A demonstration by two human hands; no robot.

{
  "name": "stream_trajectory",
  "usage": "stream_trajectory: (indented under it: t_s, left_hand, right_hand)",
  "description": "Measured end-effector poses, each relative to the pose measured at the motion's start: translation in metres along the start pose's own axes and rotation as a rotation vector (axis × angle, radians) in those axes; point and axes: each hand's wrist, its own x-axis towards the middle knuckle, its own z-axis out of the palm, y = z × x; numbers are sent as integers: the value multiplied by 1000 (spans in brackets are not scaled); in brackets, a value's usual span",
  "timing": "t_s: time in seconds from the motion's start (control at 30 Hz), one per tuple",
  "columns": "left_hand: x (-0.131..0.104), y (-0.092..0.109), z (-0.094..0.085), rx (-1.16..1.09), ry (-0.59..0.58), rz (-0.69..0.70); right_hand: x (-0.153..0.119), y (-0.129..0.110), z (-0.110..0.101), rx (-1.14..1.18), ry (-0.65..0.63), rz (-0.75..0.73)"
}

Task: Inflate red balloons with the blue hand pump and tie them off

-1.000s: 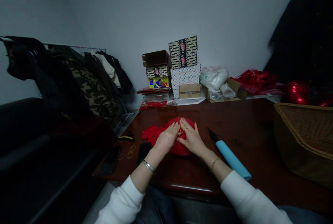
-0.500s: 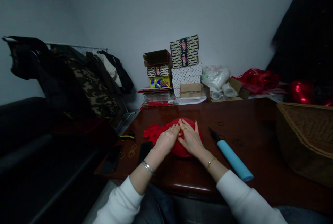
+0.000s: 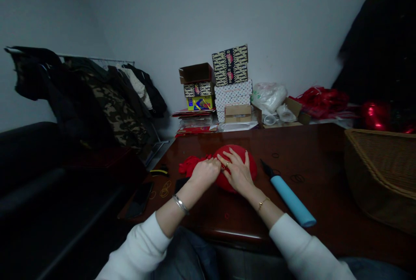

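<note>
A round, red balloon-like thing point(image 3: 252, 170) lies on the table under my hands, its surface matte. My left hand point(image 3: 206, 170) is closed in a fist at its left side, in a pinch; what it grips there is mostly hidden, apparently a red end. My right hand point(image 3: 238, 170) lies on top of the round thing with fingers spread, a ring on one of them, its thumb near the left fist. Left of the round thing is a crumpled red cloth-like heap point(image 3: 188, 165), partly behind my left hand. A blue hand pump point(image 3: 292, 200) with a black nozzle lies to the right.
Dark rubber bands point(image 3: 297, 178) lie near the pump, tan ones point(image 3: 165, 189) at the left beside a black phone point(image 3: 139, 200). A wicker basket point(image 3: 373, 176) stands at the right. Stacked boxes point(image 3: 233, 93) and plastic bags point(image 3: 269, 96) line the back of the brown table point(image 3: 276, 232).
My left hand has curled from outstretched fingers into a fist and drawn slightly left. My right hand's fingers have spread further over the round red thing, which has shifted slightly right.
</note>
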Motion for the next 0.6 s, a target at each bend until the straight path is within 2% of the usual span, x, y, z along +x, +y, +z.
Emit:
stream_trajectory:
  t_s: [0.13,0.27,0.43,0.6]
  left_hand:
    - [1,4,-3,22,-53,30]
    - [-2,7,-5,-11,-59,-44]
    - [-9,1,-1,-27,-16,-72]
    - [-16,-4,6,-50,88,-54]
  right_hand:
    - [-1,-4,0,-16,10,5]
    - [-2,-5,-1,-19,34,18]
    - [-2,-2,-3,11,57,30]
    - [0,-3,-6,41,79,1]
